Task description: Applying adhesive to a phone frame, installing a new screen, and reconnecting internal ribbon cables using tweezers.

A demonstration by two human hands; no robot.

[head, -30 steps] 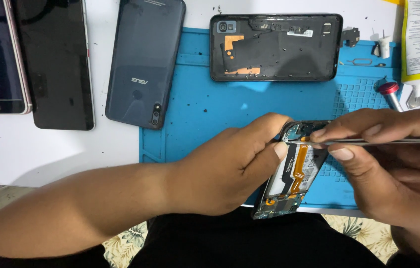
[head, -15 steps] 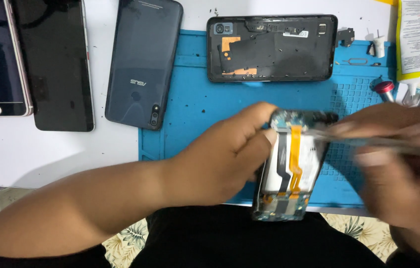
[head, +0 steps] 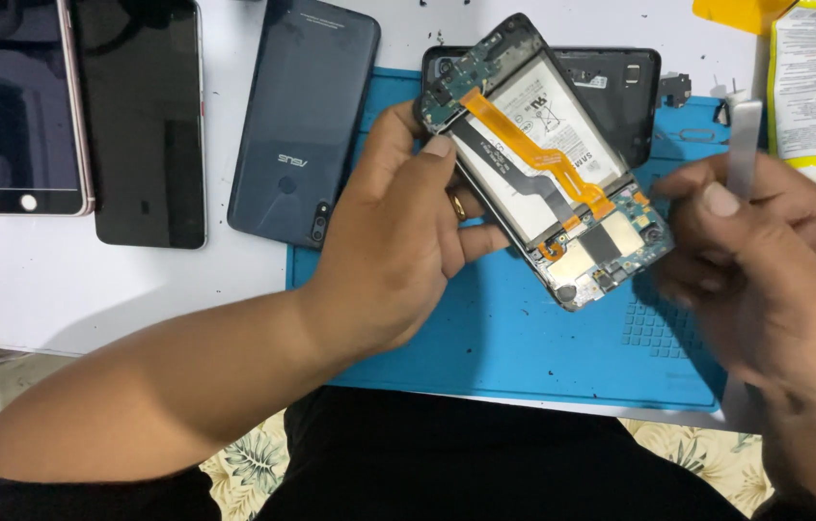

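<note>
My left hand (head: pixel 398 232) grips an opened phone (head: pixel 543 164) by its long edge and holds it tilted above the blue work mat (head: pixel 524 338). The phone's back is off, so its white battery, an orange flex cable and circuit boards at both ends show. My right hand (head: pixel 765 270) is at the phone's lower right end and holds a thin flat metal pry tool (head: pixel 744 145) that points upward. A black phone back frame (head: pixel 625 92) lies on the mat behind the opened phone, partly hidden by it.
A dark blue phone back cover (head: pixel 302 125) lies left of the mat. Two dark phones (head: pixel 13 106) (head: pixel 143 121) lie face up at the far left on the white table. Packets and a yellow item (head: pixel 808 77) sit at the right edge.
My left hand has lifted the opened phone up and turned it toward the back of the mat. My right hand has drawn away to the right with the tool now upright.
</note>
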